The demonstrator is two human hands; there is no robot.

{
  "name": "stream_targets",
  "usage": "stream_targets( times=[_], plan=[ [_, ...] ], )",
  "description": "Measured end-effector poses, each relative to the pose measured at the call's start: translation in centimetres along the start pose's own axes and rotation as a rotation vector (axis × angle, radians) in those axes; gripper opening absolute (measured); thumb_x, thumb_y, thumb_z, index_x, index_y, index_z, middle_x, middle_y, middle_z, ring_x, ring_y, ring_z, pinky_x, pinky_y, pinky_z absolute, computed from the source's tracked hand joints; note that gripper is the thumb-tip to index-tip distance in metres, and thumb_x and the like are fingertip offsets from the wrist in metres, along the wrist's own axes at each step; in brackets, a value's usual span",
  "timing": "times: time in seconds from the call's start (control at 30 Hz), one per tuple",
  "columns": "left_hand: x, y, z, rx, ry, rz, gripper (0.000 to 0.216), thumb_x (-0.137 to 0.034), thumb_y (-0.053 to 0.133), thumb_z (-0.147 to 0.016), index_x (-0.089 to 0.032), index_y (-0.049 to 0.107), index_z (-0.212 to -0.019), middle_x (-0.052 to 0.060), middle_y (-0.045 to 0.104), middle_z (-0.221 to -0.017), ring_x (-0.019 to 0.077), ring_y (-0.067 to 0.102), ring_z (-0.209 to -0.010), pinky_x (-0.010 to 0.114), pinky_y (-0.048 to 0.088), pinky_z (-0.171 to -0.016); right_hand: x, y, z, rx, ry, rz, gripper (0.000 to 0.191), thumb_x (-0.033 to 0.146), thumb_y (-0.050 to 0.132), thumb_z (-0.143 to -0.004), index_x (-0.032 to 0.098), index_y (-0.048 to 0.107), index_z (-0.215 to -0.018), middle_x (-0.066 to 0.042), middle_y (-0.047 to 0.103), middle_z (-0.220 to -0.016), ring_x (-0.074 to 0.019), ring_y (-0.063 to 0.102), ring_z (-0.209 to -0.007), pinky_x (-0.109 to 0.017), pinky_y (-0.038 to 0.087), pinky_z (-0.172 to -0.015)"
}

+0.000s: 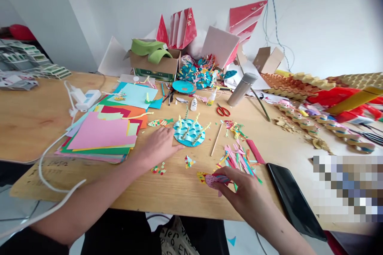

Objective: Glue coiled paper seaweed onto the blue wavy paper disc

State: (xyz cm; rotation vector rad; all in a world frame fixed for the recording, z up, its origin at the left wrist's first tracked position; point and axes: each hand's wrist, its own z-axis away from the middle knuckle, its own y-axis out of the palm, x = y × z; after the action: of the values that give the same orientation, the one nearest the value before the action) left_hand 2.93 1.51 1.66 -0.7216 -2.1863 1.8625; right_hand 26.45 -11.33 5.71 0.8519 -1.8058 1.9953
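My right hand [243,185] pinches a colourful paper fish [211,180], yellow at one end and pink in the middle, above the front of the table; the fingers hide part of it. Palm down, my left hand [160,145] rests at the left edge of a round blue disc [190,138] with wavy paper strips and upright pale twisted stems. Its thumb is spread away from the fingers, whose tips are partly hidden. Just beyond them lies another paper fish [160,122], patterned in orange and green. Small paper dots [158,169] and scraps [189,162] lie nearby.
Coloured paper sheets [101,131] are stacked at left. A thin wooden stick [216,140], paper strips [236,159] and a black phone [295,199] lie right. Red scissors [223,110], a glue bottle [194,104] and a steel flask [242,89] stand or lie farther back.
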Motion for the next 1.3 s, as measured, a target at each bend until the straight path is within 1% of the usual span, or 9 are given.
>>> stream_targets(
  times=[0.17, 0.47, 0.7, 0.8, 0.93, 1.03, 1.13, 1.2, 1.3],
  plan=[
    [-1.1, 1.3, -2.4, -0.014, -0.052, -0.105, 0.076, -0.063, 0.072, -0.067, -0.007, 0.053, -0.114, 0.022, 0.064, -0.110, 0.0362, 0.054, -0.113, 0.043, 0.042, -0.094, -0.4, 0.2, -0.9, 0.002, -0.012, 0.018, 0.013, 0.033, 0.056, -0.088, 0.023, 0.065, -0.088, -0.003, 0.072, -0.085, -0.0193, 0.069, -0.077, -0.031, 0.051, -0.068],
    [-2.2, 2.0, -5.2, -0.003, -0.077, -0.103, 0.079, -0.060, 0.070, -0.071, -0.007, 0.045, -0.124, 0.021, 0.067, -0.105, 0.0338, 0.057, -0.105, 0.041, 0.044, -0.085, -1.7, 0.1, -1.6, -0.009, -0.023, -0.018, 0.014, 0.032, 0.056, -0.089, 0.023, 0.066, -0.087, -0.003, 0.072, -0.082, -0.0179, 0.068, -0.074, -0.029, 0.051, -0.065],
    [-2.1, 3.4, -8.8, -0.022, -0.053, -0.099, 0.078, -0.063, 0.063, -0.076, -0.005, 0.044, -0.125, 0.021, 0.068, -0.103, 0.0347, 0.056, -0.105, 0.042, 0.043, -0.086, -2.0, -0.3, -2.1, -0.025, -0.029, -0.022, 0.013, 0.032, 0.057, -0.087, 0.023, 0.066, -0.085, -0.003, 0.073, -0.080, -0.0183, 0.069, -0.072, -0.029, 0.051, -0.064],
    [-1.9, 3.1, -9.4, -0.015, -0.059, -0.096, 0.077, -0.062, 0.064, -0.076, -0.006, 0.045, -0.126, 0.021, 0.068, -0.104, 0.0345, 0.056, -0.105, 0.041, 0.044, -0.085, -1.8, -0.5, -3.0, -0.026, -0.035, -0.008, 0.014, 0.032, 0.056, -0.089, 0.023, 0.066, -0.088, -0.003, 0.073, -0.083, -0.0185, 0.069, -0.075, -0.030, 0.051, -0.067],
    [-1.5, 1.9, -7.7, -0.018, -0.039, -0.071, 0.055, -0.047, 0.057, -0.087, -0.011, 0.047, -0.129, 0.018, 0.066, -0.115, 0.0315, 0.054, -0.113, 0.042, 0.043, -0.092, -1.0, -1.9, -4.9, -0.110, -0.083, 0.000, 0.016, 0.034, 0.057, -0.088, 0.023, 0.068, -0.089, -0.004, 0.074, -0.083, -0.0199, 0.068, -0.076, -0.032, 0.051, -0.068],
    [-1.3, 1.5, -4.8, 0.018, 0.183, -0.046, 0.046, -0.036, 0.041, -0.096, -0.018, 0.044, -0.137, 0.011, 0.044, -0.147, 0.0282, 0.031, -0.140, 0.047, 0.024, -0.112, -0.6, -3.5, -6.2, -0.260, -0.039, -0.059, 0.021, 0.041, 0.059, -0.086, 0.023, 0.069, -0.089, -0.005, 0.075, -0.084, -0.0211, 0.069, -0.078, -0.033, 0.053, -0.072],
    [-0.8, 1.8, -2.2, 0.166, 0.425, 0.003, 0.054, -0.048, 0.027, -0.098, -0.025, 0.033, -0.146, 0.003, 0.031, -0.156, 0.0222, 0.016, -0.147, 0.048, 0.010, -0.118, -0.4, -4.9, -6.6, -0.382, 0.005, -0.059, 0.026, 0.046, 0.063, -0.082, 0.022, 0.070, -0.090, -0.006, 0.075, -0.084, -0.0223, 0.070, -0.075, -0.033, 0.054, -0.069],
    [-0.2, 2.2, -1.1, 0.214, 0.410, -0.002, 0.062, -0.054, 0.020, -0.097, -0.021, 0.026, -0.150, 0.006, 0.025, -0.158, 0.0212, 0.015, -0.147, 0.046, 0.009, -0.118, -0.3, -5.2, -6.4, -0.430, 0.019, -0.050, 0.027, 0.047, 0.064, -0.081, 0.022, 0.070, -0.090, -0.006, 0.075, -0.080, -0.0224, 0.069, -0.072, -0.033, 0.054, -0.065],
    [0.7, 3.0, -0.3, 0.247, 0.335, -0.024, 0.074, -0.063, 0.019, -0.094, -0.016, 0.026, -0.150, 0.011, 0.023, -0.158, 0.0237, 0.016, -0.147, 0.045, 0.011, -0.118, -0.5, -5.2, -5.8, -0.466, 0.047, -0.046, 0.029, 0.049, 0.064, -0.080, 0.022, 0.070, -0.089, -0.005, 0.075, -0.078, -0.0226, 0.069, -0.071, -0.033, 0.054, -0.065]
  ],
)
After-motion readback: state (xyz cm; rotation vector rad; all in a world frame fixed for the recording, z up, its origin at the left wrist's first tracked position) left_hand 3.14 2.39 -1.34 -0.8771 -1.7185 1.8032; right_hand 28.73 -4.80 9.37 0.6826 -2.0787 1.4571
